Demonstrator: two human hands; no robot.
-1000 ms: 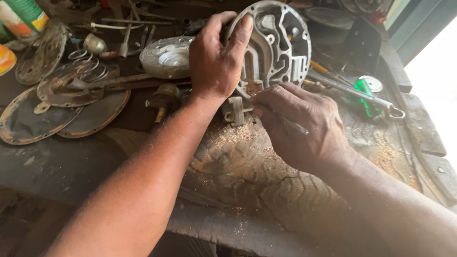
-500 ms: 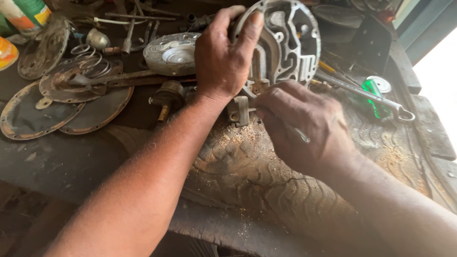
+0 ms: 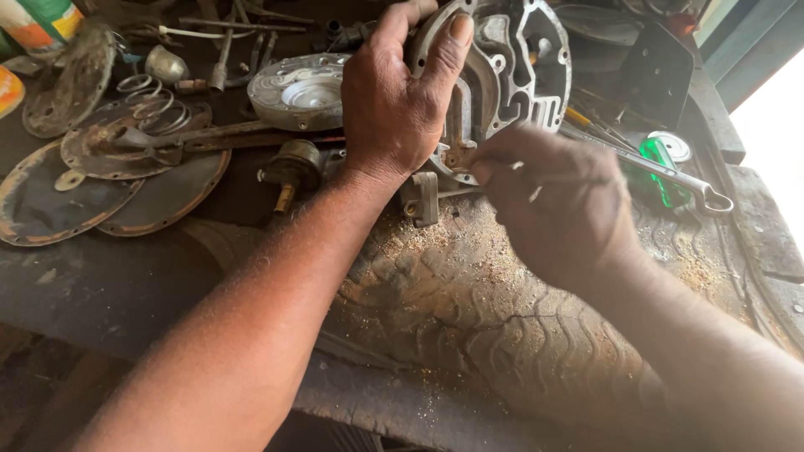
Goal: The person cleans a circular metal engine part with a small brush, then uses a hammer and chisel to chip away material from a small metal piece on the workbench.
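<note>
Cast housing [image 3: 511, 75]: dull silver-grey with dark recesses. Round cover [image 3: 300, 90]: pale silver, faintly speckled. Worn tyre [image 3: 469, 310]: black-brown, wavy tread grooves and fine cracks, dusted with tan sawdust. Flat discs [image 3: 100, 180]: rust-brown over dark grey. Coiled spring [image 3: 146, 94]: light grey. Spanner [image 3: 662, 172]: bright steel. Screwdriver handle [image 3: 662, 167]: translucent green. Counter [image 3: 92, 285]: dark charcoal, grimy. Container [image 3: 42, 21]: green, white and orange bands.

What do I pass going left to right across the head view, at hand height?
Dark round discs → brass-tipped fitting → left hand gripping the grey cast housing → right hand → ring spanner.
</note>
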